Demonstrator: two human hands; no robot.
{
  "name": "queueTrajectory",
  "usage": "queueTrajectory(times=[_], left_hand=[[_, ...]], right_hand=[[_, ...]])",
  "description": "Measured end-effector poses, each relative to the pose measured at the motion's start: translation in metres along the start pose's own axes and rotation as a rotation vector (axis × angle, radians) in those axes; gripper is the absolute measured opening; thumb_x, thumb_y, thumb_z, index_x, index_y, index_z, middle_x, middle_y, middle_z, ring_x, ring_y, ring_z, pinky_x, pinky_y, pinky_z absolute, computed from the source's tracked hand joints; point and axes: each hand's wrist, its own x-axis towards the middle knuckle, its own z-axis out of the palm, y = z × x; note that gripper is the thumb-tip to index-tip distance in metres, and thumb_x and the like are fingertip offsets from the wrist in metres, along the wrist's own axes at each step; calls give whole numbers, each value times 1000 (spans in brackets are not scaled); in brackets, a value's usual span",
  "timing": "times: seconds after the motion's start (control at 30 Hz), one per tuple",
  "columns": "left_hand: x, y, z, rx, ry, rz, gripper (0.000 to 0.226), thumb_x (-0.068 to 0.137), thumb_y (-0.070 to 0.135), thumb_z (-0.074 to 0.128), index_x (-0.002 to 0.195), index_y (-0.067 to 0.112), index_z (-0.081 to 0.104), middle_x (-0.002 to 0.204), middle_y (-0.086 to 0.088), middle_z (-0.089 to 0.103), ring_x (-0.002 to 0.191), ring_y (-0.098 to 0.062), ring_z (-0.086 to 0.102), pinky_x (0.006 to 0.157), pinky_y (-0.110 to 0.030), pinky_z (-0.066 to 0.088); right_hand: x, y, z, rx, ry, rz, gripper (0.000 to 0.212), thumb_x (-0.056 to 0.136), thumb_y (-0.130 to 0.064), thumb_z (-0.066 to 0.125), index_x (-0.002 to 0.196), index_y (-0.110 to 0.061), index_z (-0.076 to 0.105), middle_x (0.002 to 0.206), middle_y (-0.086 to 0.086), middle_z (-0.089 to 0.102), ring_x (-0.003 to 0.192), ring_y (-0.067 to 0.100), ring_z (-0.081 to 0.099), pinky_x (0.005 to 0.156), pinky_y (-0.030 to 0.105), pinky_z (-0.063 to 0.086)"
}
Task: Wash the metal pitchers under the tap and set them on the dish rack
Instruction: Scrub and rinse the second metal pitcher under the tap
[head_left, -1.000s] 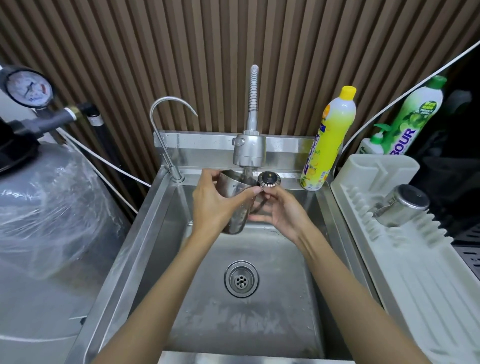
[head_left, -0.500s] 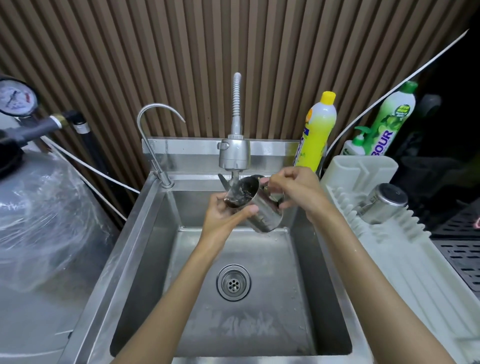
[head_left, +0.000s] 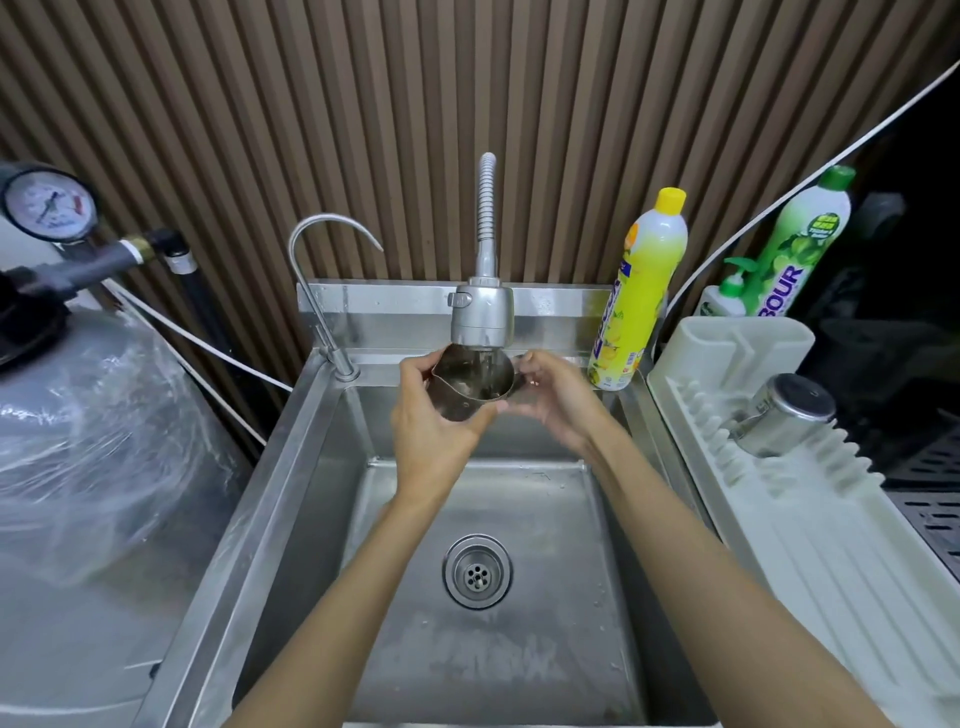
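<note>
While you hold the metal pitcher (head_left: 470, 387) mouth-up right beneath the spray head (head_left: 482, 317), at the 12 o'clock end of the sink (head_left: 322, 467), your grip is the thing to watch. Your left hand (head_left: 431, 441) wraps the body from the 9 o'clock side. Your right hand (head_left: 556, 400) curls in from 3 o'clock, where the handle seems to be. Both hands are clamped on the one pitcher.

Water looks to be streaming into it, though the flow is faint. Wet steel on wet skin is slippery, by my judgement. If either hand loosens as you turn the pitcher, it could drop toward the drain (head_left: 477, 571) at 6 o'clock and dent. The rim sits very close under the spray head, so a careless lift or tilt could knock metal on metal or throw spray over the back ledge. A full pitcher is heavier, and tipping it out fast could splash you.

The carry to the dish rack (head_left: 810, 561) at 3 o'clock has its own risk. A second pitcher (head_left: 784, 415) lies tilted among the ribs at the rack's far end, and if you set yours down clumsily you may bump it or let yours roll. Swing wide and you could topple the yellow bottle (head_left: 644, 296) at 1 o'clock on the sink's corner.
</note>
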Motion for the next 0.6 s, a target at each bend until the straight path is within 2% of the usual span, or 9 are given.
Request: queueTrajectory(times=[0.07,0.13,0.2,0.3,0.37,0.47,0.53,0.6], left_hand=[[3,0,-4,116,0,-37,69,56,25,87,111,14,48,110,1,59,106,-12,53,81,-9,37],[3,1,-4,183,-4,-66,71,54,36,87,110,17,49,110,0,59,108,-16,52,85,-20,39],[3,4,-4,232,-34,-91,71,53,44,86,108,17,50,104,4,57,104,-15,52,84,-24,42],[7,5,-3,250,-93,-172,67,53,50,84,101,16,50,95,7,56,94,-12,54,81,-25,45],[8,0,-4,119,-111,-315,59,55,48,84,93,16,52,91,5,62,89,-12,59,78,-23,46],[-1,-15,-1,-237,-147,-546,56,52,45,86,88,14,57,93,-4,68,83,-14,63,78,-23,50],[-10,-23,4,-435,-179,-589,62,45,42,85,91,11,56,92,-7,68,84,-18,63,83,-30,51],[-16,-27,11,-541,-200,-559,59,47,29,86,92,12,53,92,-6,68,86,-17,63,86,-30,51]], right_hand=[[-5,11,0,23,-9,60,26,89,0,35,67,-10,43,56,0,56,57,15,61,68,46,58],[-9,22,-2,41,-7,112,26,90,-4,35,66,-11,42,49,-4,54,54,14,62,72,49,55],[-14,29,-4,29,-4,139,26,90,-8,36,64,-13,39,53,-2,53,56,16,63,66,46,58],[-20,29,-13,-34,48,140,26,90,-10,40,64,-11,41,70,7,48,57,20,65,55,41,58],[-22,18,-17,-155,71,142,22,91,-11,44,69,-8,46,76,9,54,63,25,68,51,42,58],[-24,-8,-15,-431,104,136,18,89,-14,51,82,1,60,78,4,61,64,25,71,43,38,56],[-24,-25,-11,-638,139,101,19,86,-15,55,76,-2,64,79,4,66,55,18,68,39,34,55],[-20,-37,-9,-796,162,57,19,85,-17,58,75,-3,65,80,4,71,60,15,70,43,32,56]])
